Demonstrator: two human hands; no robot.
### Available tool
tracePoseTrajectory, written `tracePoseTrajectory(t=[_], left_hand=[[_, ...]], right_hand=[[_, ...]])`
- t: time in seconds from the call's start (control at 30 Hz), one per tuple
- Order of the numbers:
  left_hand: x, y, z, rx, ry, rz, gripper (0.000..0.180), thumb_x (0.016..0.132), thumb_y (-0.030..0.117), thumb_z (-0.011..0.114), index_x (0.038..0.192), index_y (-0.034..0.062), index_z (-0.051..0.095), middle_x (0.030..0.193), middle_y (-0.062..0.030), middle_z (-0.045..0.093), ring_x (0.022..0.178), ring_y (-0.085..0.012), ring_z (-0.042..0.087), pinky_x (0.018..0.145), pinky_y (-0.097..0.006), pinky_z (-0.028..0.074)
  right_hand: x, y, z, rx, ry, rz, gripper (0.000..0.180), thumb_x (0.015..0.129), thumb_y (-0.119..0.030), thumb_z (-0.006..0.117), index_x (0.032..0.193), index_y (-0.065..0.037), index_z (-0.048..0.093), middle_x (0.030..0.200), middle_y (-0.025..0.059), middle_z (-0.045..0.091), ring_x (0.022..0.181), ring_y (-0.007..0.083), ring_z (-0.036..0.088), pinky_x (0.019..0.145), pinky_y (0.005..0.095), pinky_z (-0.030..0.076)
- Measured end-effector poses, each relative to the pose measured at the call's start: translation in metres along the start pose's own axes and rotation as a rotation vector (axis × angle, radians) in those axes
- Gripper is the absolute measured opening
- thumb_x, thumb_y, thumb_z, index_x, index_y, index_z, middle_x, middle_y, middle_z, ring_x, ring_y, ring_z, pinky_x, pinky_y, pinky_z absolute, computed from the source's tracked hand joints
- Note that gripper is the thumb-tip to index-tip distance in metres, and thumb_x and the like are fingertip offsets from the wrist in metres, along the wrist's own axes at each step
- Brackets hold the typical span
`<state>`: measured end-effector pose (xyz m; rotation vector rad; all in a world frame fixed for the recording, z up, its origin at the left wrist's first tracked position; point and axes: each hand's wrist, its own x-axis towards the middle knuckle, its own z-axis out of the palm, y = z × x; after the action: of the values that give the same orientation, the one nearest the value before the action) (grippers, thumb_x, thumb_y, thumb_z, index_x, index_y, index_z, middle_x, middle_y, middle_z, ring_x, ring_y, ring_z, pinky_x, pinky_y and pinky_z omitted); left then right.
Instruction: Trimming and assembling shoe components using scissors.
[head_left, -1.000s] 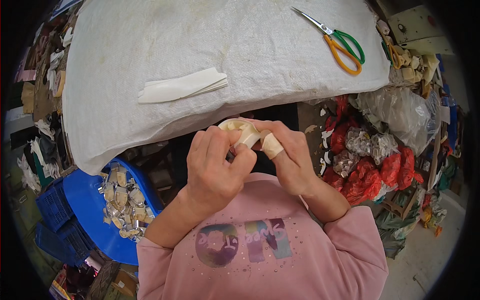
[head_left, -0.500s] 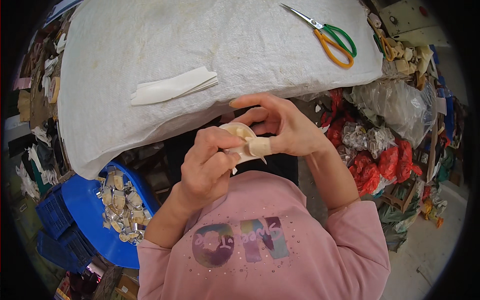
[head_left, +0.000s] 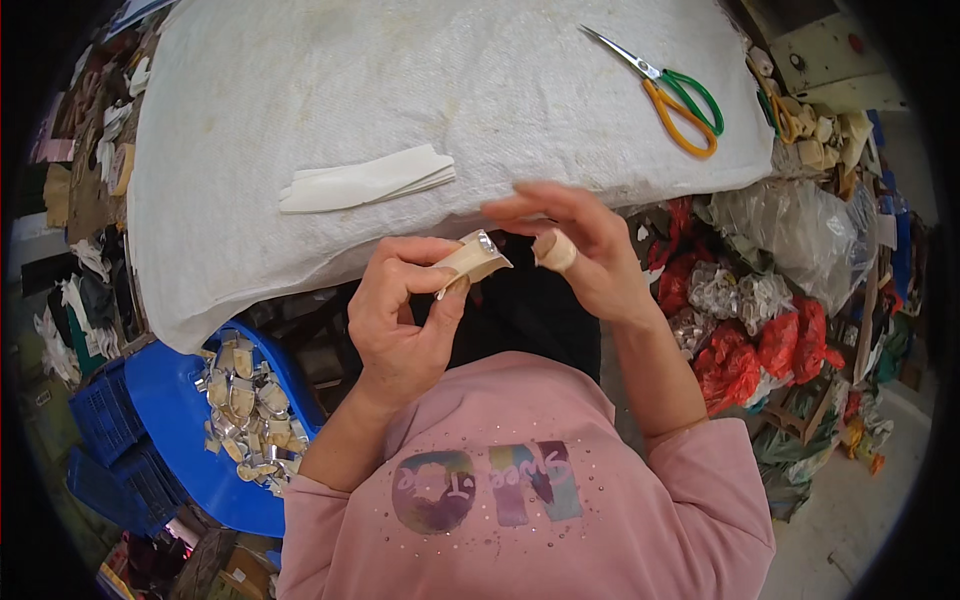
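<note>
Between the thumb and fingers of my left hand (head_left: 400, 305) is a small curved cream-coloured piece (head_left: 472, 264) with a shiny metal end facing up. Apart from it, to the right, my right hand (head_left: 592, 250) is held with fingers stretched out and somewhat smeared by motion. A beige wrap (head_left: 555, 250) covers its thumb, and nothing else shows in that hand. Both hands are in front of the near edge of the table. Just beyond them lies a stack of white strips (head_left: 365, 180) on the cloth.
White woven cloth (head_left: 500, 90) covers the table. Scissors (head_left: 672, 98) with green and orange handles lie at its far right. At left, a blue plastic seat (head_left: 180, 430) holds several metal-and-cream pieces (head_left: 245, 405). Red plastic bags (head_left: 780, 345) and clear plastic (head_left: 795, 225) are heaped at right.
My right hand has come away from the cream-coloured piece and its fingers have straightened. The piece stays in my left hand, now turned so its metal end shows.
</note>
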<state>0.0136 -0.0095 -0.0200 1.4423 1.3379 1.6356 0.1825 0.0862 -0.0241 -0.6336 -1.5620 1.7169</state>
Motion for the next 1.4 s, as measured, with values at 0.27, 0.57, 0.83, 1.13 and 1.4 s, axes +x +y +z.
tracePoseTrajectory(t=[0.27, 0.57, 0.83, 1.13, 1.4], left_hand=[[0.000, 0.006, 0.014, -0.208, 0.005, -0.217, 0.012, 0.084, 0.001, 0.065, 0.088, -0.0006, 0.054, 0.103, -0.0136, 0.059, 0.092, -0.0142, 0.058, 0.080, -0.026, 0.048], [0.008, 0.008, 0.016, -0.379, 0.051, -0.331, 0.011, 0.084, -0.002, 0.064, 0.091, -0.0030, 0.055, 0.101, -0.0139, 0.061, 0.087, -0.0103, 0.056, 0.076, -0.024, 0.047], [0.007, 0.007, 0.020, -0.278, 0.006, -0.306, 0.012, 0.084, -0.002, 0.064, 0.091, -0.0035, 0.055, 0.122, -0.0188, 0.049, 0.104, -0.0186, 0.056, 0.083, -0.028, 0.049], [0.005, 0.008, 0.015, -0.255, -0.018, -0.374, 0.012, 0.083, 0.002, 0.067, 0.087, -0.0024, 0.056, 0.126, -0.0210, 0.047, 0.116, -0.0238, 0.049, 0.096, -0.035, 0.041], [0.012, 0.000, 0.005, 0.165, -0.080, 0.124, 0.013, 0.079, 0.005, 0.071, 0.082, 0.0029, 0.058, 0.121, -0.0204, 0.054, 0.117, -0.0292, 0.050, 0.093, -0.038, 0.042]], right_hand=[[0.002, 0.000, 0.011, -0.446, -0.059, -0.267, 0.019, 0.079, -0.004, 0.062, 0.097, -0.007, 0.059, 0.104, 0.0086, 0.051, 0.101, 0.0258, 0.046, 0.088, 0.0330, 0.038], [0.005, -0.001, 0.009, -0.175, 0.051, -0.182, 0.022, 0.078, -0.006, 0.066, 0.098, -0.006, 0.058, 0.093, 0.0074, 0.053, 0.090, 0.0242, 0.052, 0.073, 0.0288, 0.043], [0.007, -0.011, 0.019, -0.849, 0.153, -0.549, 0.014, 0.067, -0.001, 0.059, 0.079, -0.004, 0.052, 0.084, 0.0081, 0.052, 0.083, 0.0272, 0.049, 0.078, 0.0405, 0.030], [0.003, 0.007, 0.007, 0.125, 0.169, 0.021, 0.028, 0.093, -0.029, 0.049, 0.086, -0.002, 0.055, 0.085, 0.0020, 0.053, 0.079, 0.0106, 0.049, 0.071, 0.0281, 0.042], [0.002, -0.017, 0.000, 0.188, -0.050, 0.368, 0.043, 0.085, -0.018, 0.063, 0.122, 0.001, 0.050, 0.111, 0.0136, 0.062, 0.101, 0.0184, 0.059, 0.088, 0.0310, 0.047]])
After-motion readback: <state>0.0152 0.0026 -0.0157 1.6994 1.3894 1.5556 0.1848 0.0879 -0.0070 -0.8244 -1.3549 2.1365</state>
